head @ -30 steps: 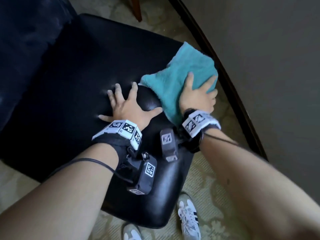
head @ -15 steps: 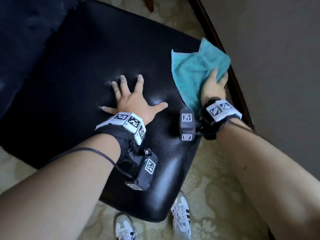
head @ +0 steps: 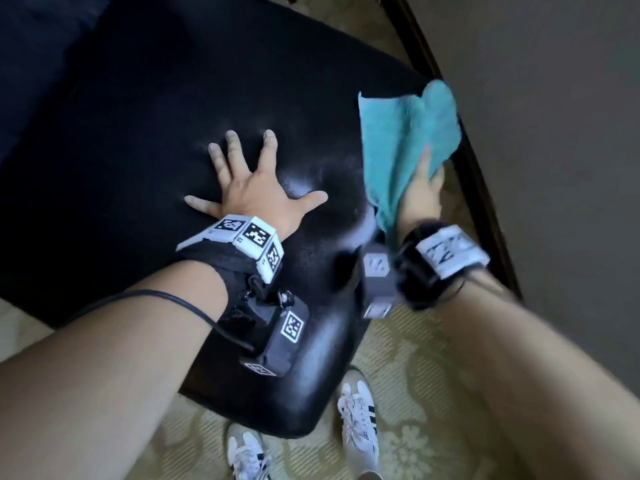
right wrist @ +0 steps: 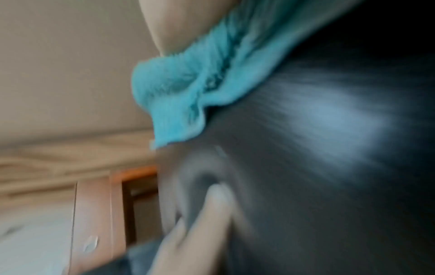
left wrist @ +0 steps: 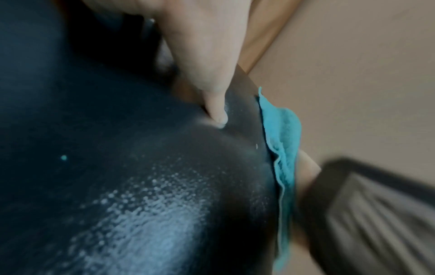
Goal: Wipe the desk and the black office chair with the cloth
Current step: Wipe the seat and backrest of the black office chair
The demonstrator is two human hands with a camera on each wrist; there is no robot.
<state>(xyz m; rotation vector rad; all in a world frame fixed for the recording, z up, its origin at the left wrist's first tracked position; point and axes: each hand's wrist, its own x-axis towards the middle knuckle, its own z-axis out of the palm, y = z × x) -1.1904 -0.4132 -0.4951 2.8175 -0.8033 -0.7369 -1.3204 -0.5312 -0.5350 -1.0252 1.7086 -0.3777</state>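
From the head camera, your left hand (head: 258,192) lies flat on the black chair seat (head: 145,140), fingers (head: 268,145) spread and straight, holding nothing. Your right hand (head: 420,192) presses the teal cloth (head: 401,133) against the seat's right edge; the cloth lies under and beyond those fingers, and how far they curl cannot be told. In the left wrist view, one fingertip (left wrist: 217,113) dents the seat (left wrist: 117,167), with the cloth (left wrist: 283,148) folded over the edge nearby. In the blurred right wrist view, the cloth (right wrist: 188,93) bunches under your palm against the seat (right wrist: 329,167).
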